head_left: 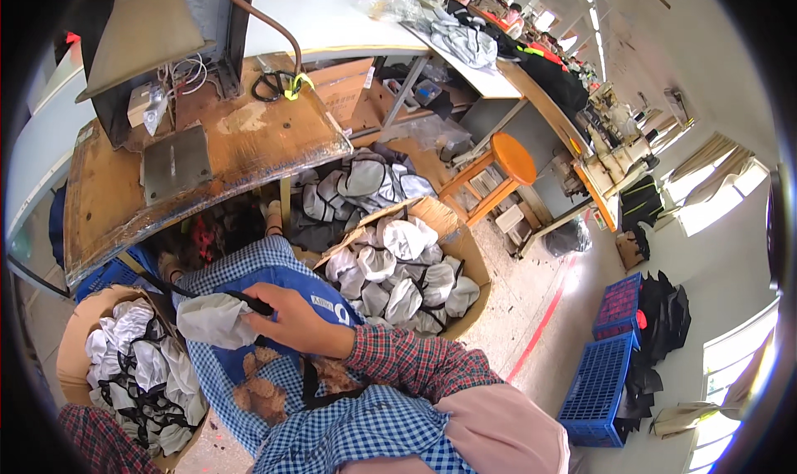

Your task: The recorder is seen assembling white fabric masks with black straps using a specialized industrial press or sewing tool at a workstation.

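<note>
White fabric piece [217,320]: held over the person's lap, left of the right hand and just beside the left-hand box; its body is pale and puckered.
Right hand [290,318]: fingers bent and clamped on the piece's right end, where a black band [249,300] meets it; back of the hand uppermost, sleeve of red-and-dark plaid.
Left hand: outside the view; only its plaid sleeve [104,442] shows at lower left, so whether its fingers are apart or together cannot be told.
Apron [332,432]: blue-and-white check with a darker blue panel, spread beneath the right hand.
Left-hand box [75,341]: open cardboard, filled with white pieces edged in black.
Right-hand box [475,262]: open cardboard, heaped with white and grey pieces.
Grey heap [365,179]: similar pieces piled beyond the right-hand box.
Worktable [282,138]: worn brown top, bearing a dark metal plate [177,165].
Stool [512,158]: orange, round-seated, beyond the right-hand box.
Crates [594,387]: blue plastic, near the right wall.
Floor: pale, crossed by a red line [540,333].
</note>
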`<state>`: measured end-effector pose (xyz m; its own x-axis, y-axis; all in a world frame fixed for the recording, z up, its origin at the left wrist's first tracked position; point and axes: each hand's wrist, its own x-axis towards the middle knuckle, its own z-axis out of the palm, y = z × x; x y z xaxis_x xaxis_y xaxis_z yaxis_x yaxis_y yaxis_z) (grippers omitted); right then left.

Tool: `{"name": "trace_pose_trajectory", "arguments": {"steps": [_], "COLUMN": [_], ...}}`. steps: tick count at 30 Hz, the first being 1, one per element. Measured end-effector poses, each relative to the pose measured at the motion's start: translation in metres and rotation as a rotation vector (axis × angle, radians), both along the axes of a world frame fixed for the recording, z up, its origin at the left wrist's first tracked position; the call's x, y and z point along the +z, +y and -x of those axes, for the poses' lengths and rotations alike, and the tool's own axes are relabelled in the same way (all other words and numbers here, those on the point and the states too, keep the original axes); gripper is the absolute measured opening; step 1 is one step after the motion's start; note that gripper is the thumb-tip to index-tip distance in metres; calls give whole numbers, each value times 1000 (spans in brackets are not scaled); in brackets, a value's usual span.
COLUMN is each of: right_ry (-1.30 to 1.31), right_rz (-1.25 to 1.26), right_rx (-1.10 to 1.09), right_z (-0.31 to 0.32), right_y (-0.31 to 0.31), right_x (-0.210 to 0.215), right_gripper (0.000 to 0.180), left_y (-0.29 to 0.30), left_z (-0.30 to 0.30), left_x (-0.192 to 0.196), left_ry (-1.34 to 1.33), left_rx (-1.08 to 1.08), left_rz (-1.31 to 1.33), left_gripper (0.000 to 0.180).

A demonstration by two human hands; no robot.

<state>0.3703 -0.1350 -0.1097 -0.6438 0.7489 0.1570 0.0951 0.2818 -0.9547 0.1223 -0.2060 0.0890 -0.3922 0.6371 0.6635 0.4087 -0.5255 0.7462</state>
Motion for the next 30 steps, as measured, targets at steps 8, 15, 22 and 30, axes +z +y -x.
{"name": "trace_pose_trajectory", "arguments": {"steps": [8, 15, 22, 30], "right_ry": [80, 241, 622, 579], "right_rz": [-273, -188, 583, 580], "right_rx": [92, 218, 322, 389], "right_z": [2, -10, 2, -8], "right_y": [12, 21, 20, 33], "right_x": [6, 28, 19, 17], "right_gripper": [35, 39, 26, 38], "left_y": [-13, 9, 2, 8], "left_z": [30, -23, -35, -51], "left_x": [-20, -74, -123, -114], "left_ry": [91, 7, -485, -71], "left_rx": [347, -397, -735, -364], "left_rz": [424, 660, 807, 588], "left_gripper": [30, 32, 34, 20]}}
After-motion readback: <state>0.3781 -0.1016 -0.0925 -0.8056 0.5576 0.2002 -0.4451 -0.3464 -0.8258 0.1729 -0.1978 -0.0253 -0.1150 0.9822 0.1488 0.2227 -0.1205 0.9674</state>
